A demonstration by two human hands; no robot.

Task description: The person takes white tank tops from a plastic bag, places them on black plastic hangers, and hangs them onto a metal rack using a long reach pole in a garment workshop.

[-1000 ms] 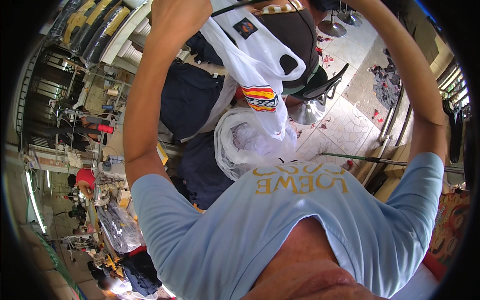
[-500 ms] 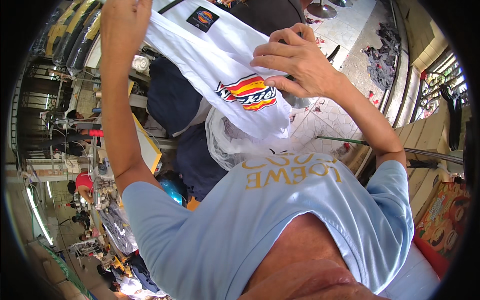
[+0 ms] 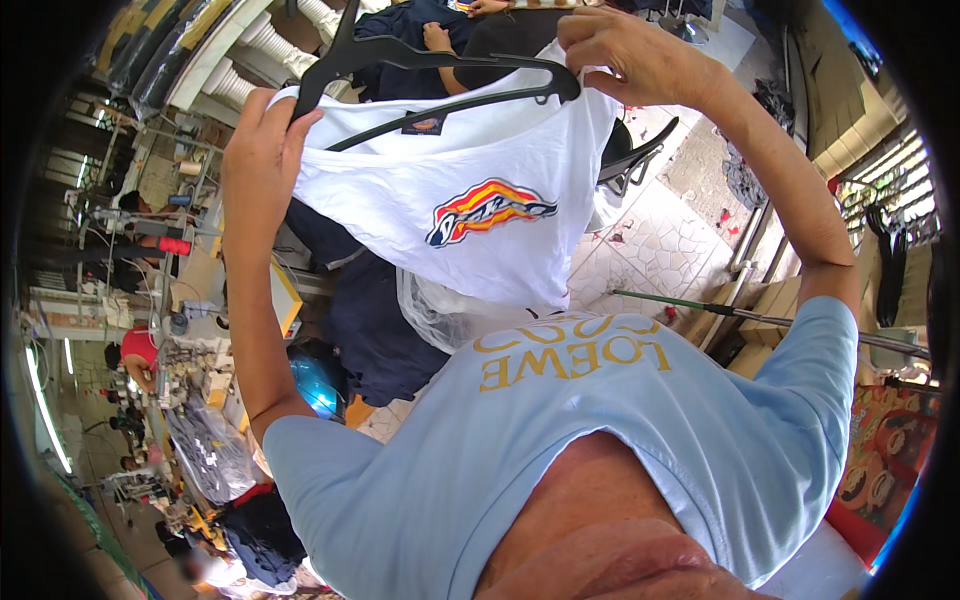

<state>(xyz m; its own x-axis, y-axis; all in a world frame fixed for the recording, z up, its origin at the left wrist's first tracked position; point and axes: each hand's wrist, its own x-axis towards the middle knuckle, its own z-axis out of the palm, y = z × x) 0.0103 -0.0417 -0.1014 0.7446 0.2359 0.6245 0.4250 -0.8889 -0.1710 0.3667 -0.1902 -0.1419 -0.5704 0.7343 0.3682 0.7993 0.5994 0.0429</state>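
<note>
A white T-shirt (image 3: 375,185) with a red, yellow and dark printed patch on its front hangs spread between my hands. Inside its neck opening lies a black plastic hanger (image 3: 430,50), its hook end pointing to the far side. My left hand (image 3: 262,145) is closed on the shirt's left shoulder, by one end of the hanger. At the other end, my right hand (image 3: 625,58) pinches the shirt's right shoulder near the hanger's tip. The lower part of the shirt droops toward my chest in folds.
Dark navy garments (image 3: 385,335) and a clear plastic bag (image 3: 430,312) lie below the shirt. Black hangers (image 3: 640,150) are to its right, near a green-ended pole (image 3: 670,302). Another person's hand (image 3: 437,38) shows at the far side. A cluttered workroom extends left.
The hanger now spans the shirt's neck opening. My right hand has moved up and away and closed on the shirt's right shoulder; my left hand has come lower.
</note>
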